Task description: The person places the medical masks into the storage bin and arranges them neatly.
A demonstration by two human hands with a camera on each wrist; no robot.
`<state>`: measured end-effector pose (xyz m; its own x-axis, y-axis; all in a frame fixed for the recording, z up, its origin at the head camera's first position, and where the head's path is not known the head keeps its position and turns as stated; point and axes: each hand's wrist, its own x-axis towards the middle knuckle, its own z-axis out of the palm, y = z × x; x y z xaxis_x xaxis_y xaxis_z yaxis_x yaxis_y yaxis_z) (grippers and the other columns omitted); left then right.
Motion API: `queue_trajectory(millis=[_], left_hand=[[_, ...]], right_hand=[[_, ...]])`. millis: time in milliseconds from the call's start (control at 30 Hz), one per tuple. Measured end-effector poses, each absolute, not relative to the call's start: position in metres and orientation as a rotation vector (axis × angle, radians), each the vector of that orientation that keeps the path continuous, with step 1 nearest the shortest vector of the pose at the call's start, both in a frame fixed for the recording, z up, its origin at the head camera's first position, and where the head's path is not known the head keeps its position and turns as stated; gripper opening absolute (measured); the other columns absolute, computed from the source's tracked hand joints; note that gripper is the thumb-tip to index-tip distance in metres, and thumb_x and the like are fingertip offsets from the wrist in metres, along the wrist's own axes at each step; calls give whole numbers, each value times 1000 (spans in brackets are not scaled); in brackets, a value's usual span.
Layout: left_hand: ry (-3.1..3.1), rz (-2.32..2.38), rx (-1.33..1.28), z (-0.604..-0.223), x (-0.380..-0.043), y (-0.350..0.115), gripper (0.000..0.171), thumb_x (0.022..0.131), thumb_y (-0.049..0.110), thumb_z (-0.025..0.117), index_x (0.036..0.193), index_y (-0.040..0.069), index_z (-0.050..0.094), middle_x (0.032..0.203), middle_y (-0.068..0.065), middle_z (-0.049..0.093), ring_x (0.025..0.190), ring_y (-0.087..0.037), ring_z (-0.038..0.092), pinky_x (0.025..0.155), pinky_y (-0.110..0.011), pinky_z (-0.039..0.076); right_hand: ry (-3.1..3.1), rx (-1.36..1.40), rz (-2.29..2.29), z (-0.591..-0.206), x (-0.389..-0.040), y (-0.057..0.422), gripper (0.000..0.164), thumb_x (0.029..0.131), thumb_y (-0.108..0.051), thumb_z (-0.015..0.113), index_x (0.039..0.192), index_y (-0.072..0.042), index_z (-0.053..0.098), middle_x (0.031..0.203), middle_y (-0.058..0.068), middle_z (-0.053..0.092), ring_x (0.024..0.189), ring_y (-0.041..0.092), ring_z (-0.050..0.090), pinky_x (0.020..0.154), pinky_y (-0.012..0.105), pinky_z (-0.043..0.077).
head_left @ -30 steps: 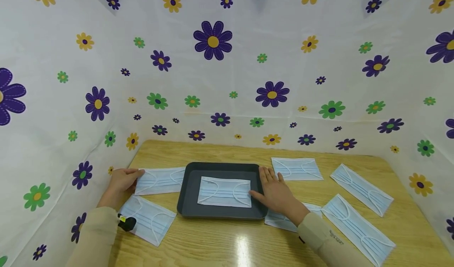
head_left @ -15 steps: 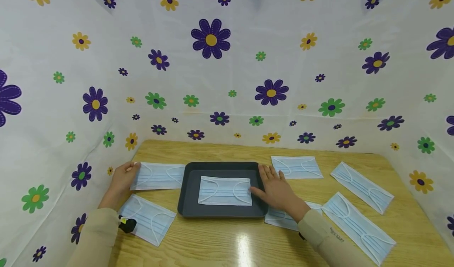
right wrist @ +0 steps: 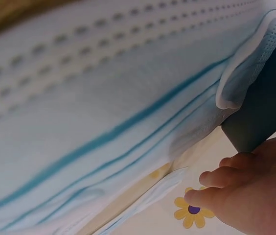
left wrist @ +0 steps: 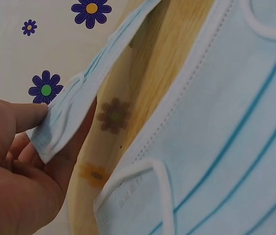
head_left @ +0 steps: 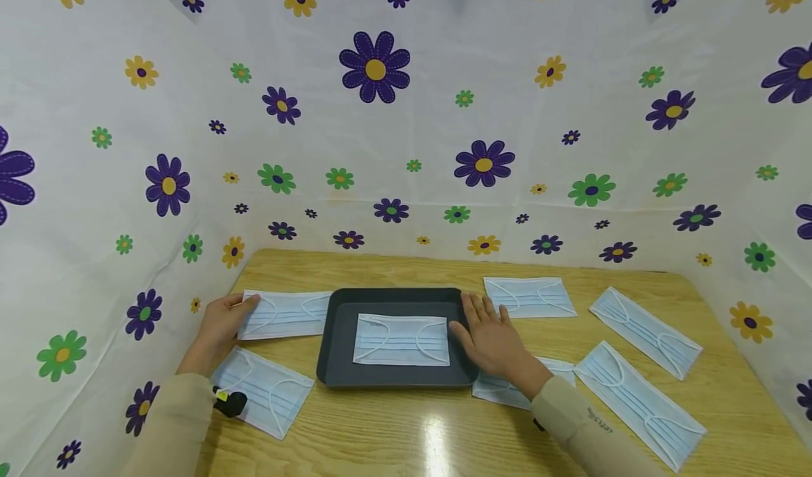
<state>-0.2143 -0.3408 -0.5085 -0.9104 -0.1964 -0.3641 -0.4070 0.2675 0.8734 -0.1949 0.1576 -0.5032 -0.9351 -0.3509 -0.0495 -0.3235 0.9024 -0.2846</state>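
Note:
At the left, my left hand (head_left: 218,325) pinches the outer edge of a light blue face mask (head_left: 285,315). In the left wrist view the thumb and fingers grip the mask's corner (left wrist: 55,129), and the mask is raised at that end. Its other end meets the left rim of a dark grey tray (head_left: 393,377). One face mask (head_left: 401,339) lies flat inside the tray. My right hand (head_left: 497,339) rests with straight fingers on the tray's right rim, holding nothing. Beneath the right forearm, another mask (head_left: 558,369) is partly covered.
A mask (head_left: 266,392) lies below the left hand. To the right are an upper mask (head_left: 531,297), a slanted mask (head_left: 647,332) and a larger-looking mask (head_left: 641,406). A flowered white cloth (head_left: 380,139) surrounds the wooden table (head_left: 368,428).
The left hand shifted the pinched mask slightly up and left, then a little back to the right. The right hand stays at the tray's rim; its thumb has moved off the mask inside.

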Motion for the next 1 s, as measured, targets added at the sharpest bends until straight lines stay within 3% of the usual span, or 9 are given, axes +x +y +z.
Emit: queue_trajectory(millis=[133,233,333,433,600,833,1000], left_hand=[[2331,1752,-560,-507,-214,-339,79,102,48,50,158,2,20,160,-23,25,141,-34,33,117,-49,31],[2305,1787,-562,-505,-214,-338,79,102,48,50,158,3,18,159,-20,28,137,-29,39,114,-43,38],[2265,1845,-563,-501,-214,-340,78,101,47,51,159,5,18,150,-14,41,119,-16,53,99,-29,51],[2225,1948,-556,-498,-214,-343,76,101,43,54,158,3,22,127,-2,56,96,-3,60,81,-19,56],[2247,2052,-528,-491,-213,-347,72,101,39,56,154,-2,31,94,17,62,81,2,63,74,-17,56],[2131,2219,-533,-478,-212,-344,77,97,39,62,155,-1,29,95,14,64,82,-1,67,74,-19,57],[2041,2307,-433,-470,-210,-331,76,98,32,63,153,-7,28,91,13,68,81,-2,67,72,-19,58]], right_hand=[[2974,-532,-398,-502,-194,157,74,106,-52,30,159,-3,14,163,20,20,149,44,17,116,68,13],[2974,-531,-405,-501,-193,157,74,106,-51,32,159,-2,15,163,20,21,149,44,17,116,68,13],[2976,-534,-413,-501,-194,157,74,106,-51,33,158,-2,15,162,21,21,149,45,18,116,68,14],[2980,-530,-421,-503,-194,157,75,106,-52,33,159,-3,15,162,21,21,149,45,18,116,68,14],[2992,-539,-433,-506,-195,158,75,105,-53,33,159,-3,15,162,20,23,149,45,20,116,69,14],[2990,-540,-430,-505,-195,158,76,105,-53,33,159,-3,14,162,21,23,149,45,20,116,69,14],[2991,-543,-427,-504,-194,157,76,105,-54,33,159,-3,15,161,21,24,149,45,20,115,69,14]])
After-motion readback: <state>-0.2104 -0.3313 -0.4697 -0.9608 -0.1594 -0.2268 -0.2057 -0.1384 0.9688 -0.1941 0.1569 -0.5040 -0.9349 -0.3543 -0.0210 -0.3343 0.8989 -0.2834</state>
